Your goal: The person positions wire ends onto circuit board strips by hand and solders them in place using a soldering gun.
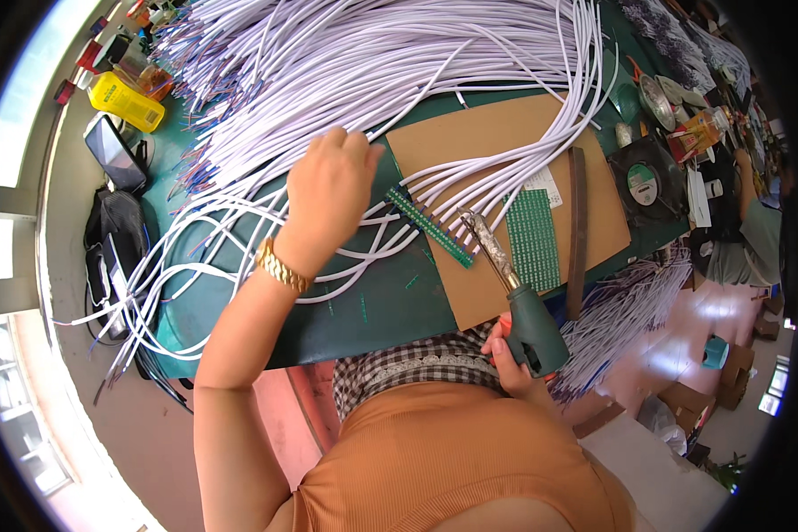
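Note:
My right hand (511,365) is wrapped round the dark green handle of a soldering gun (535,330), near the table's front edge. The gun's worn metal barrel slants away to the left, its tip above a narrow green circuit board strip (433,230). Several white cables (496,164) run from that strip toward the back. To its left, my left hand (330,191) is over more white cables, back upward and fingers curled closed; whatever they hold is hidden beneath. Right of the barrel lies a green circuit board panel (534,241) with rows of small marks.
Under the boards lies brown cardboard (479,303), with a dark bar (578,230) along its right. A big cable heap (346,62) covers the back. At left are a yellow bottle (126,102) and phone (115,152); at right, a fan (643,184) and another person's arm (747,182).

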`<state>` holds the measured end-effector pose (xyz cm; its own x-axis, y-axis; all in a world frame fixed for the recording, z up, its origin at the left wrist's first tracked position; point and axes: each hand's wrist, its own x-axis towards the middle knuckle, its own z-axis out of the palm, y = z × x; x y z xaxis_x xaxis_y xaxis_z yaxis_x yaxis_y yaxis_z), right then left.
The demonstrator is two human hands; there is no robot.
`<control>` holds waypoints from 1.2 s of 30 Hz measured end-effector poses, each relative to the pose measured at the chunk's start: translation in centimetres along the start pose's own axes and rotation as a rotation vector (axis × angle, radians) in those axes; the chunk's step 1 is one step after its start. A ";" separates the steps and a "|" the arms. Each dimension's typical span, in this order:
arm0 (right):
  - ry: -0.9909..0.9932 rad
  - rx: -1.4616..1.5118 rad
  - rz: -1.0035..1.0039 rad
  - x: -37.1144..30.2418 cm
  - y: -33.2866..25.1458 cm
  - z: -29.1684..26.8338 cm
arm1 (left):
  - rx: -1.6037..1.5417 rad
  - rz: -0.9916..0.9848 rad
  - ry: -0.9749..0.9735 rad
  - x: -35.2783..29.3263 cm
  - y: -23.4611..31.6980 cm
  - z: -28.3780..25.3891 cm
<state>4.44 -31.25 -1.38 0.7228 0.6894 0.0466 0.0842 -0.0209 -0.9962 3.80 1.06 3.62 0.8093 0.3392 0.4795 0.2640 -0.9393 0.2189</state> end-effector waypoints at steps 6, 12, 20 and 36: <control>-0.004 0.025 0.021 0.7 -1.0 -0.4 | 0.137 -0.019 -0.117 1.3 -3.5 3.7; -0.041 -0.076 -0.046 0.3 -0.6 -1.0 | -0.359 -0.126 -0.116 0.9 0.5 -0.1; -0.052 -0.327 -0.154 -0.4 -0.2 -0.3 | -0.551 -0.115 -0.403 -4.6 3.8 -0.1; -0.072 -0.069 -0.110 0.0 0.0 0.3 | -0.332 0.001 -0.133 -5.7 4.4 1.3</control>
<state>4.26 -31.03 -1.36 0.6559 0.7403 0.1476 0.2092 0.0097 -0.9778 1.05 -5.04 0.71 0.8766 0.3079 0.3699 0.0955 -0.8646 0.4933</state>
